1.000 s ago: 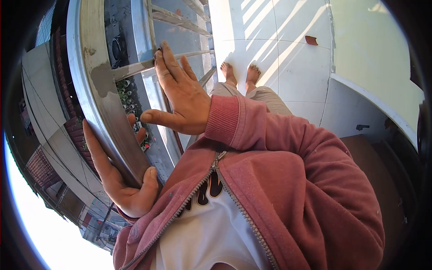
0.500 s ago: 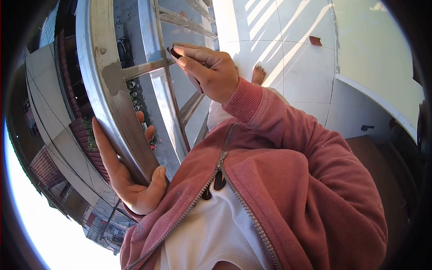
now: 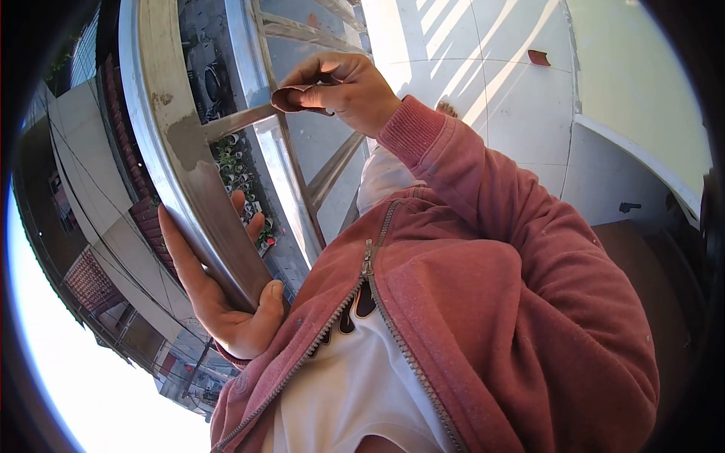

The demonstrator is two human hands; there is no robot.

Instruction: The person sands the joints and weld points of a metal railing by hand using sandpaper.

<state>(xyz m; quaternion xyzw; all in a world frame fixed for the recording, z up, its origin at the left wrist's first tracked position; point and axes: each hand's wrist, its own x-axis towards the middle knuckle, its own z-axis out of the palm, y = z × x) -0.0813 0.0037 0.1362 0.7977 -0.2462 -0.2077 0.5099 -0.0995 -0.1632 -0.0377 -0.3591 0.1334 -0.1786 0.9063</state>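
Note:
A folded piece of reddish-brown sandpaper is pinched between the thumb and fingers of my right hand. It sits right at the joint where a short crossbar meets the inner metal rail. My left hand is wrapped round the lower end of the wide metal handrail, thumb on the near side and fingertips showing past the far side. A dull grey patch marks the handrail beside the crossbar, while the metal below it looks shiny.
Another reddish-brown piece lies on the pale tiled floor, near a bare foot. Slanted bars join the railing. Beyond and below it are potted plants, with roofs and wires at left. A pale wall stands at right.
My right hand has turned and shifted slightly up and left, and the sandpaper's curled face now shows more. My left hand keeps its hold on the handrail. The view has shifted a little.

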